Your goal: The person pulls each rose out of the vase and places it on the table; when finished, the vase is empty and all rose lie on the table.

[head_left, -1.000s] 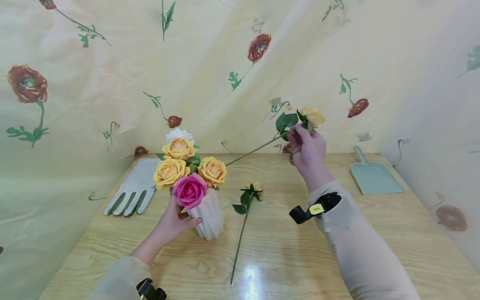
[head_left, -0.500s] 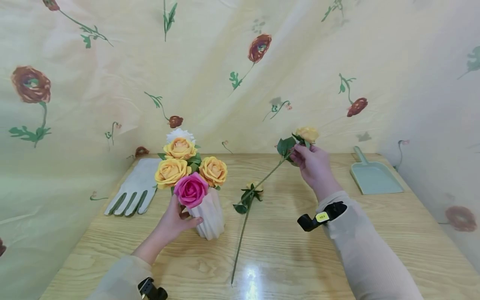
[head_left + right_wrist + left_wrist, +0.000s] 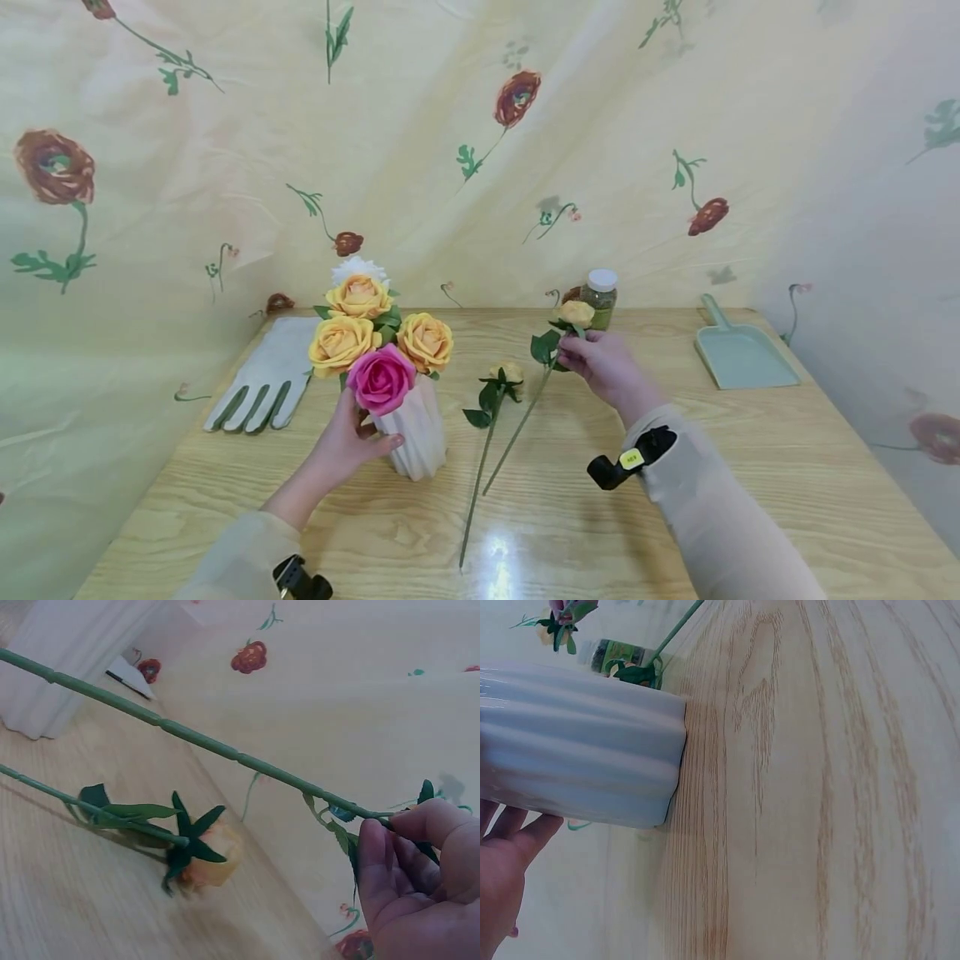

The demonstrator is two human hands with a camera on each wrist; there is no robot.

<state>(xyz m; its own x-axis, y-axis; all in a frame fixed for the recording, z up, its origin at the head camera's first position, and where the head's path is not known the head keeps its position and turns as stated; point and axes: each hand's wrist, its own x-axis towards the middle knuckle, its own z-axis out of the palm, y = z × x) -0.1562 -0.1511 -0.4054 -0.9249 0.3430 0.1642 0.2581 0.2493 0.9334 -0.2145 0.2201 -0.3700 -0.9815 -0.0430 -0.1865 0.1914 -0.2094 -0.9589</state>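
My left hand (image 3: pixel 348 437) holds the side of a white ribbed vase (image 3: pixel 420 437), its thumb on the near face. In the left wrist view, fingertips (image 3: pixel 544 825) lie against the vase wall. Yellow roses (image 3: pixel 343 343), a magenta rose (image 3: pixel 381 380) and a white flower (image 3: pixel 358 270) stand in the vase. My right hand (image 3: pixel 611 371) pinches a pale yellow rose (image 3: pixel 576 314) by its green stem, just below the bloom. The stem slants down and left, above the table in the right wrist view. A second pale yellow rose (image 3: pixel 214 859) lies on the table between vase and right hand.
A grey-white glove (image 3: pixel 270 358) lies behind the vase at left. At the back, past my right hand, stands a white-lidded jar (image 3: pixel 602 287). A pale green dustpan (image 3: pixel 746 357) lies at the far right. A flower-printed cloth (image 3: pixel 420 125) hangs behind the wooden table (image 3: pixel 375 542).
My right hand has lowered with the rose and drawn slightly left. Its stem has swung from pointing at the vase to slanting down beside the lying rose. The left hand stays on the vase.
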